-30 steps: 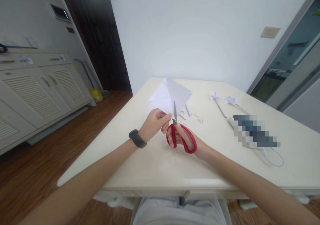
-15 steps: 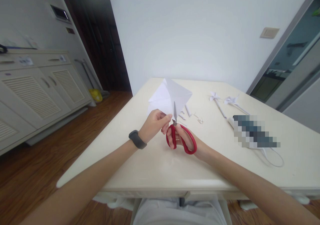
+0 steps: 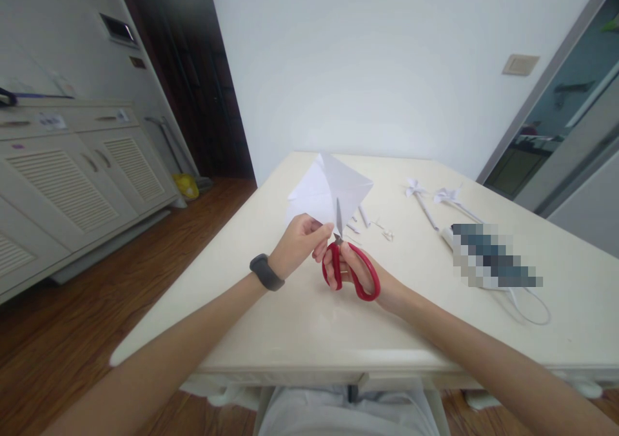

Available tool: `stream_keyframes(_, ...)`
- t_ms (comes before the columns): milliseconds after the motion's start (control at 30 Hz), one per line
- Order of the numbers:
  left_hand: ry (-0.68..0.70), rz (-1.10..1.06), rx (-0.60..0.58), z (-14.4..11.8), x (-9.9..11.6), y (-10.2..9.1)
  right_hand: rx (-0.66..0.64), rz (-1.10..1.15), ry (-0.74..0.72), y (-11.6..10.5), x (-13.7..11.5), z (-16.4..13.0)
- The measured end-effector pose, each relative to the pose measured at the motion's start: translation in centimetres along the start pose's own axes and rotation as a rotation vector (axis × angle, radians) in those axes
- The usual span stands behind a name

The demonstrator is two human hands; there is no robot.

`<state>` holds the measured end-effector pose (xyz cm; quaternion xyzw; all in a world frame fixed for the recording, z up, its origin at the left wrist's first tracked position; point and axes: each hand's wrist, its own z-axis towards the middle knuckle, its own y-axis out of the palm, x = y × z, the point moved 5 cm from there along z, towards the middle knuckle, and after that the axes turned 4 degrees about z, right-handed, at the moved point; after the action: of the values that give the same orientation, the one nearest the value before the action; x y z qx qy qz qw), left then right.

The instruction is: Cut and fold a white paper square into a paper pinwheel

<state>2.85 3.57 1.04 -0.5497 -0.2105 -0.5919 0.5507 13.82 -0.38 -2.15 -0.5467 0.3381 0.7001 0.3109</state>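
Observation:
A creased sheet of white paper (image 3: 316, 188) is pinched at its near edge by my left hand (image 3: 305, 237), which wears a black band at the wrist. My right hand (image 3: 351, 268) grips red-handled scissors (image 3: 368, 275), with fingers through the loops. The scissor blades point away from me and lie at the paper, close to my left fingertips. Part of the paper's lower side is hidden behind my left hand. Small white paper pieces (image 3: 364, 215) lie on the table just beyond the scissors.
On the right of the cream table (image 3: 271, 333) lie two white paper pinwheels on sticks (image 3: 425, 210) (image 3: 454, 197). Nearer is a pixelated white object (image 3: 483, 258) with a cord loop. A wall rises behind the table; a louvred cabinet (image 3: 58, 178) stands at left.
Hardly anything differs. Both hands, the scissors and the paper hold nearly the same positions, and the view has shifted very slightly.

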Motion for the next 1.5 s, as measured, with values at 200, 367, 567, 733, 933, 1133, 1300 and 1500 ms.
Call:
stream_keyframes(200,-0.024,-0.026,-0.036,0.01,-0.22,0.16,0.008,-0.019,0.001,-0.04,-0.1,-0.07)
stream_keyframes(367,-0.004,-0.004,-0.019,-0.01,-0.12,0.1,0.019,-0.04,-0.001,-0.1,-0.08,-0.12)
stream_keyframes(567,-0.015,-0.017,-0.034,-0.06,-0.08,0.27,0.021,-0.04,0.003,-0.07,-0.01,-0.16)
stream_keyframes(733,-0.013,-0.018,-0.022,-0.11,-0.04,0.26,0.033,-0.055,-0.002,0.0,-0.07,-0.14)
stream_keyframes(933,-0.015,-0.017,-0.013,-0.09,-0.02,0.24,0.024,-0.03,-0.016,0.09,-0.1,-0.05)
stream_keyframes(1133,-0.009,-0.011,-0.018,-0.08,-0.06,0.22,0.04,-0.032,0.007,-0.08,0.15,-0.08)
stream_keyframes(1300,-0.012,-0.017,-0.029,-0.1,-0.15,0.23,0.052,-0.029,0.001,0.01,-0.03,-0.06)
stream_keyframes(1500,-0.001,0.006,0.013,-0.11,-0.12,-0.02,0.045,-0.069,0.028,-0.19,0.03,-0.15)
